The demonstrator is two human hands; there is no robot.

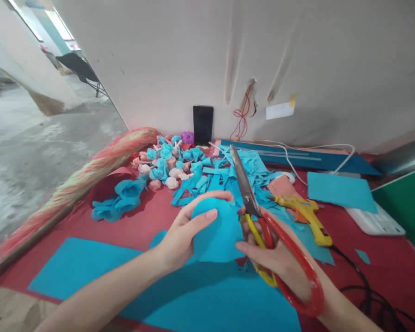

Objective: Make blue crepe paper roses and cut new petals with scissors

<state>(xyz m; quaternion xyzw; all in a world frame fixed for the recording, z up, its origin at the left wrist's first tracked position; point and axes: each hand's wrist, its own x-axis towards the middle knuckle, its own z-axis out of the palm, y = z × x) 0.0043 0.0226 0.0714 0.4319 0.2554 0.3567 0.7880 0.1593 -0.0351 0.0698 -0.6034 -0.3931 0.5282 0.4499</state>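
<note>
My left hand (183,230) pinches a piece of blue paper (217,235) between thumb and fingers. The paper's upper left edge is rounded, while its lower edge looks straighter. My right hand (273,251) holds scissors (249,203) with red and yellow handles, their blades pointing up and away above the blue scraps. The right thumb also touches the paper's lower right edge. Below both hands lie large blue sheets (207,295) on the red table cover. Another rounded blue piece (157,238) shows partly behind my left wrist.
Blue paper scraps (210,177) and small paper roses (162,161) pile up behind my hands. Blue petal shapes (119,200) lie left. A yellow glue gun (306,214) with a black cord rests right. A phone (203,124) leans on the wall; a fringed bundle (100,166) runs along the left edge.
</note>
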